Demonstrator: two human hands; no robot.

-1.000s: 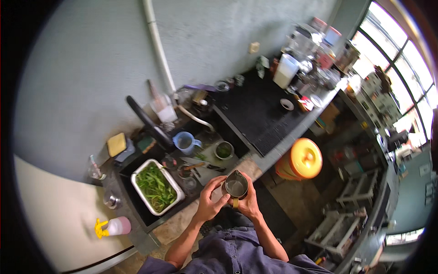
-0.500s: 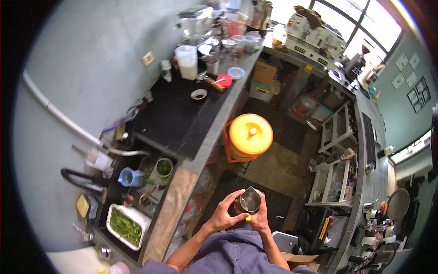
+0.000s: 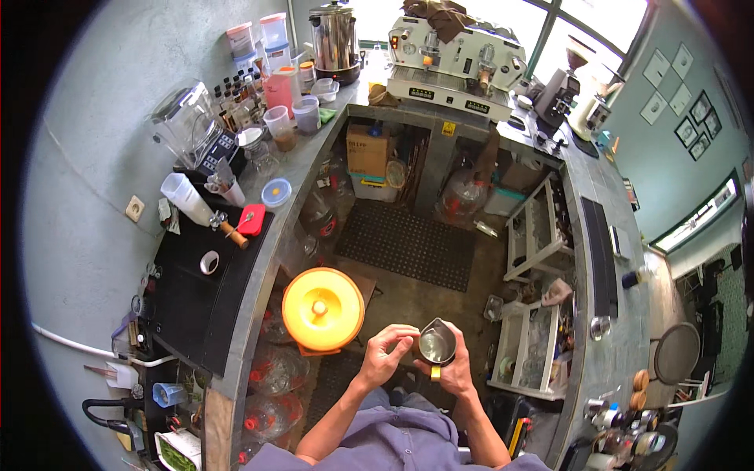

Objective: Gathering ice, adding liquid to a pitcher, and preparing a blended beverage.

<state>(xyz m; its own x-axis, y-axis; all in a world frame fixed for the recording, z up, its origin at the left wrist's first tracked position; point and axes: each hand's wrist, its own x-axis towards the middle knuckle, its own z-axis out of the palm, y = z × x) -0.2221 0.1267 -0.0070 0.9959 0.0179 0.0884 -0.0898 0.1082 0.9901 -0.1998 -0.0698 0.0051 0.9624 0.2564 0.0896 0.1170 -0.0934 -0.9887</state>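
My right hand [image 3: 457, 370] holds a small metal milk pitcher [image 3: 435, 344] in front of my torso, with its spout away from me. A yellow piece shows on the pitcher's near side, and its shiny inside faces up. Just left of the pitcher is my left hand [image 3: 383, 355], its fingers loosely curved and their tips close to the rim. I see nothing in that hand; whether its fingertips touch the pitcher I cannot tell.
A drink container with an orange-yellow lid [image 3: 322, 310] stands ahead to my left. Counters run along both sides, with an espresso machine [image 3: 455, 67] at the far end. Large clear bottles [image 3: 271, 416] sit under the left counter, white racks [image 3: 526, 353] at the right. A rubber mat [image 3: 407, 243] lies on the floor.
My left hand has come away from the pitcher to its left, while the right keeps hold. The view has turned, bringing the espresso machine more fully into sight and the sink toward the lower left.
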